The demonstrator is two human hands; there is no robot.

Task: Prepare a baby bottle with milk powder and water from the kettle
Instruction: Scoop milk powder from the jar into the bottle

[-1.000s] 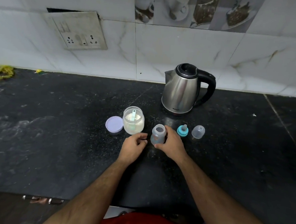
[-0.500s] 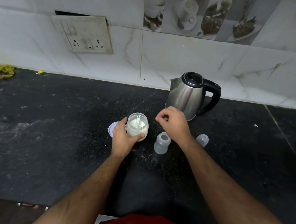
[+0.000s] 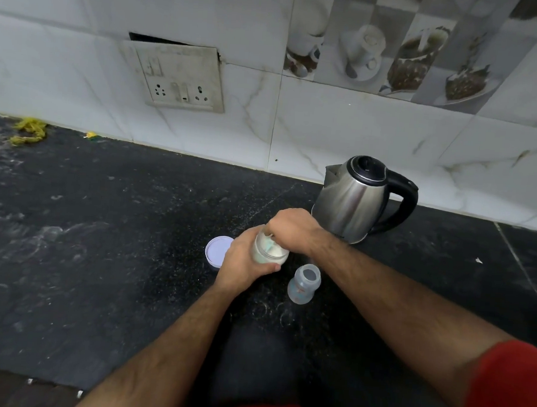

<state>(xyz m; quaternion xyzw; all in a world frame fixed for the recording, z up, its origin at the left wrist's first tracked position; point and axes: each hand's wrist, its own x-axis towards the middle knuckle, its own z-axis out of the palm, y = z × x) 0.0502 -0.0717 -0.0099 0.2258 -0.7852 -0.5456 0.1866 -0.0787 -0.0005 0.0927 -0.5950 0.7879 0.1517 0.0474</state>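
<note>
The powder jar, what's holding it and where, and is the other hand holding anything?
The left hand grips the powder jar around its side. The right hand pinches the scoop at the jar's mouth.

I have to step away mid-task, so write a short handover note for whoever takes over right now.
Hands: the left hand grips the powder jar, tilted off upright. The right hand is at the jar's mouth, fingers on the scoop.
Things: the bottle stands open on the counter, right of the jar. The jar lid lies left of it. The kettle stands behind, lid closed.
Done: jar and bottle opened.
Left: scoop powder into the bottle, add water from the kettle, close the bottle. Its teat and cap are not in view.
</note>
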